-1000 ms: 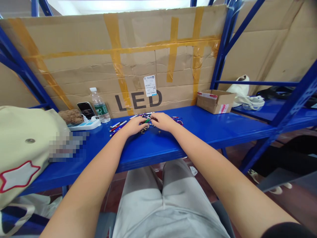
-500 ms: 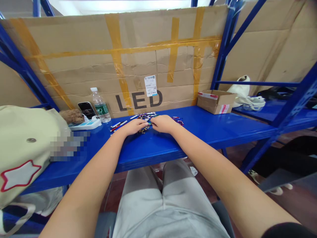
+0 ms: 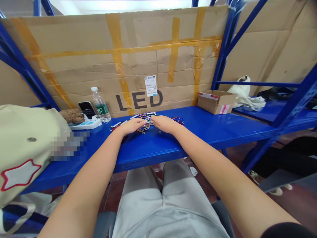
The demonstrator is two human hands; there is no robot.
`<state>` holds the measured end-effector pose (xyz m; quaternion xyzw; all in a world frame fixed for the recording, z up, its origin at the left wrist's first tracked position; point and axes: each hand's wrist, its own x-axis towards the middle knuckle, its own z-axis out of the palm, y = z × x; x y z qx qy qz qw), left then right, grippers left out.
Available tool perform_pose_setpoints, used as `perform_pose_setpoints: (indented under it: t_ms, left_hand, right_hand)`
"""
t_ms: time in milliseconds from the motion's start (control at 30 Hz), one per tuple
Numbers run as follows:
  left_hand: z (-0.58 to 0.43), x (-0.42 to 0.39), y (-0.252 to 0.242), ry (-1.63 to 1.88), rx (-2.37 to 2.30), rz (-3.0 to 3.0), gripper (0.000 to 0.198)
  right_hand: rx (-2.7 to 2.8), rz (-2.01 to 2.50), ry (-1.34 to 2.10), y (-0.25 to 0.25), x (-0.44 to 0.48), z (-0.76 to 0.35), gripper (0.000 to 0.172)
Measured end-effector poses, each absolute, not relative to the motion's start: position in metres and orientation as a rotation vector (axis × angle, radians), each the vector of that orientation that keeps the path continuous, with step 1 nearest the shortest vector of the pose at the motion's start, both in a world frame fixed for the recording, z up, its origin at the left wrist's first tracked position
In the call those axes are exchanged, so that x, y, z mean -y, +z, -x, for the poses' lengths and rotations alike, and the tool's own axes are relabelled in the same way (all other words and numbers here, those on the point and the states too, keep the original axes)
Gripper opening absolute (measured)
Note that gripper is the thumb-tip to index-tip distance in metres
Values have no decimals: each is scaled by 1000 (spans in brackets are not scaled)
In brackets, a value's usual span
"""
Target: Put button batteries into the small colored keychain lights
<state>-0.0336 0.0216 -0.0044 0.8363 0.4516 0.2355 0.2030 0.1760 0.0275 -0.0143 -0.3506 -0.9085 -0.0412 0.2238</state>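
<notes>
My left hand (image 3: pixel 133 125) and my right hand (image 3: pixel 162 123) meet fingertip to fingertip over the blue table (image 3: pixel 148 148). Both are closed in a pinch. A small greenish, shiny bit shows between the fingertips, too small to name. Behind and beside the hands lies a loose pile of slim pen-like sticks (image 3: pixel 146 115) in blue, red and silver. More of these sticks (image 3: pixel 118 125) lie left of my left hand, partly covered by it. Small brown pieces (image 3: pixel 143 130) are scattered on the tabletop just in front of the fingers.
To the left stand a water bottle (image 3: pixel 101 107), a phone (image 3: pixel 87 109), a white power strip (image 3: pixel 88 124) and a pale bag (image 3: pixel 27 142). At the right back is a small open carton (image 3: pixel 215 102). A large cardboard sheet (image 3: pixel 138 66) closes off the back.
Both hands stay together over the pile, with slight shifts of the fingers. More of the brown pieces show in front of them now, including one near my right hand.
</notes>
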Motion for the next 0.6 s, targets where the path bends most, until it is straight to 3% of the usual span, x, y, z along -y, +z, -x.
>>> perform_pose_setpoints:
  t_ms: [467,533,600]
  left_hand:
    - [23,-23,-7,953,-1046,-3086,34]
    - [22,-23,-8,990,-1068,-3087,35]
    - [21,-24,-9,1032,-1106,-2973,37]
  right_hand:
    - [1937,734,1482,-25,-44,-179,25]
    - [1919,754,1500,-25,-44,-178,29]
    - [1987,786,1274,-25,-43,-176,36]
